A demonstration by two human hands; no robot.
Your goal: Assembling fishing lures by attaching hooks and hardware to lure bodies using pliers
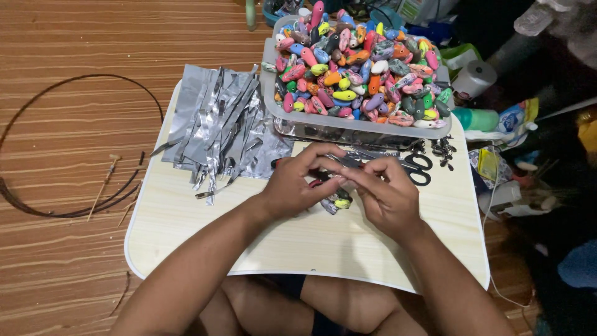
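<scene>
My left hand [297, 184] and my right hand [384, 191] meet over the middle of a small pale wooden table [205, 230]. Their fingertips pinch a thin silver foil strip [346, 162] between them. Just below the fingers lie one or two small painted oval pieces [337, 203], mottled yellow, grey and red. A clear plastic tub [348, 126] heaped with several such colourful oval pieces [357, 68] stands at the table's far edge. A loose pile of cut silver foil strips [221, 124] lies at the far left of the table.
Black-handled scissors [418, 168] and small dark metal bits [443, 151] lie right of my hands. A wire hoop [37, 205] and thin sticks [104, 183] rest on the wood-grain floor at left. Bottles, a tape roll [474, 78] and clutter crowd the right side.
</scene>
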